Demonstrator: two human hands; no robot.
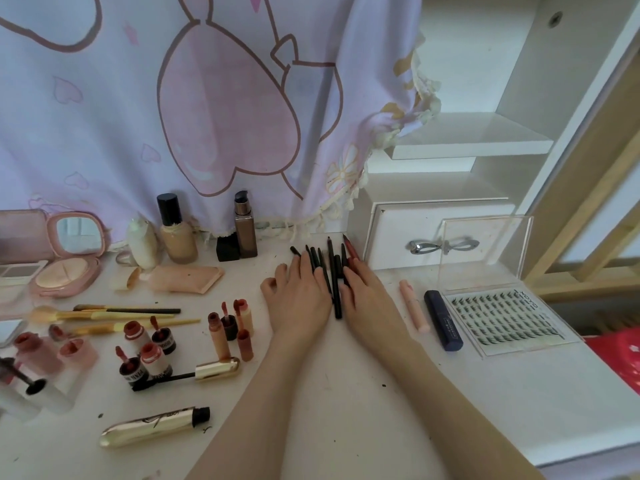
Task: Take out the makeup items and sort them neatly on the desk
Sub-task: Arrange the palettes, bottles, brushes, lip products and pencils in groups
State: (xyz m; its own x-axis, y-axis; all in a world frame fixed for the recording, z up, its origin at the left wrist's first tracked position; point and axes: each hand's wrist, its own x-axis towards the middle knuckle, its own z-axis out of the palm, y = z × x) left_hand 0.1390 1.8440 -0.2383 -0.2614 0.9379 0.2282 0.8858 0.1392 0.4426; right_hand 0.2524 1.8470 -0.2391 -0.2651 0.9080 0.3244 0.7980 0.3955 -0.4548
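Two hands: we lay our left hand and right hand flat on the table, one on each side of the pencils.
Grip: both are loose, fingers straight and pressing inward; neither curls round anything.
Pencils: a bundle of dark sticks, about seven as far as we can count, lies between our hands just in front of the drawer, tips pointing away from us; one at the right edge is reddish.
Bottles: three stand upright at the back by the curtain, with one small black cube beside them.
Compact: one, pink, open, at the far left.
Brushes: a few, lying left of our hands.
Lip glosses: a cluster stands uncapped; we cannot count them surely.
Gold tubes: two, nearest us on the left.
Lash tray: one, lid up, at the right, with one navy tube and one pink tube beside it.
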